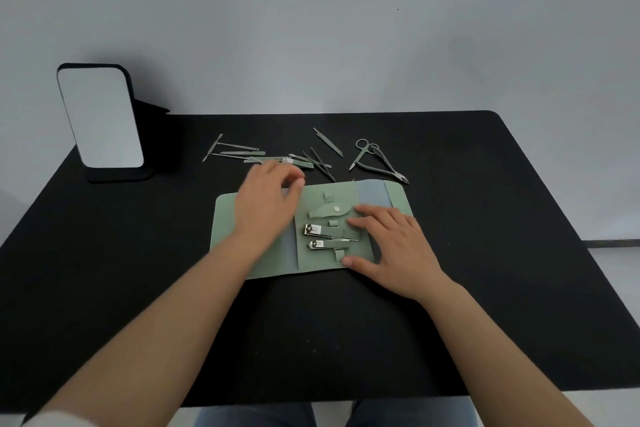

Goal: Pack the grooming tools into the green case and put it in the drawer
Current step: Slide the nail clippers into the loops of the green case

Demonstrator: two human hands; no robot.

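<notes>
Two bare forearms are reaching in from the near edge over a black table (138, 253), and a strip of blue-jeaned lap is showing below the table edge. The right hand (391, 246) is lying palm down on the right part of the green case (398, 198), fingers straight and spread, pressing the case flat and gripping nothing. The left hand (266, 204) is hovering over the case's far left corner, blurred, fingers loosely bent toward the loose tools; whether it is holding anything cannot be told. The case is lying unfolded at mid-table, inner side up, with blue-grey strips near both ends. Two silver nail clippers (317, 236) are sitting one behind the other under straps in the middle panel, between the hands. A snap tab (327, 210) is lying just beyond them. The remaining tools are lying on the table beyond the case's far edge: a cluster of thin files and pushers (239, 152) at the left, tweezers (320, 161) overlapping near the middle, one slim tool (328, 142) apart and angled, and small scissors (362, 152) crossing cuticle nippers (384, 166) at the right, the nipper tip nearly touching the case's far right corner. A black-framed standing mirror (100, 118) is leaning upright at far left, well apart from the case. No drawer is appearing in view.
</notes>
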